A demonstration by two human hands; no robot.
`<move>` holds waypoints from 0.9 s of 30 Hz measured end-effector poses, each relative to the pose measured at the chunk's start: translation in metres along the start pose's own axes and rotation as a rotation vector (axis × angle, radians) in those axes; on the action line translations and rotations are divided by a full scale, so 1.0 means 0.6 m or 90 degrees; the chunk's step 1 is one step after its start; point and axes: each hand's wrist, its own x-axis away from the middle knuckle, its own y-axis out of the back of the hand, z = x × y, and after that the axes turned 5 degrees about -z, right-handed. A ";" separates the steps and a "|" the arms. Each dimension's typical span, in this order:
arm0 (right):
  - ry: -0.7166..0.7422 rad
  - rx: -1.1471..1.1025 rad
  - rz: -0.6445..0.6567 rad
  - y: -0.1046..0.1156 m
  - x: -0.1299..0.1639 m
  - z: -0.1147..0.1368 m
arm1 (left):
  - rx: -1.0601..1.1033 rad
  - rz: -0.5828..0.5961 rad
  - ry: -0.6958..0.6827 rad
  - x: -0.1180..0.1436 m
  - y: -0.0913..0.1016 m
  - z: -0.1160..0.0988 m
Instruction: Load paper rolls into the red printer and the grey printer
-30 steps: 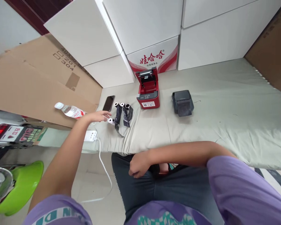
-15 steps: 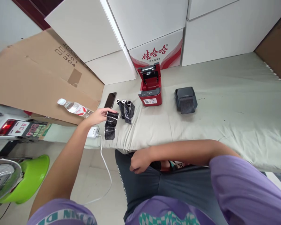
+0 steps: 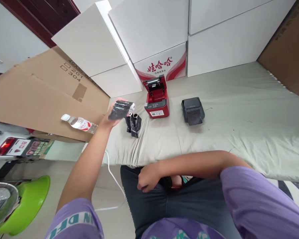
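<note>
Head view — left hand [image 3: 109,117] lifted, fingers clamped on a black-wrapped paper roll [image 3: 121,110], its long axis pointing right toward the open red printer [image 3: 156,99]; right hand [image 3: 146,177] loosely curled, empty, on the lap.

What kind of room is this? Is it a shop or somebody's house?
Probably a storeroom or small home workshop, not a shop floor. White boxes are stacked against the wall beside flattened cardboard, and a red printer with paper rolls sits on a cloth-covered surface.
</note>
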 end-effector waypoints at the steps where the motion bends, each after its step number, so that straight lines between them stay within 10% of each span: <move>1: -0.004 0.005 -0.001 0.000 0.000 0.000 | 0.079 0.016 -0.008 -0.010 -0.018 -0.009; 9: 0.026 0.026 -0.013 -0.015 -0.011 -0.015 | 0.033 0.024 -0.031 -0.102 -0.125 -0.038; 27: 0.066 -0.079 0.013 -0.008 -0.016 -0.017 | -0.556 0.144 -0.224 -0.211 -0.198 -0.035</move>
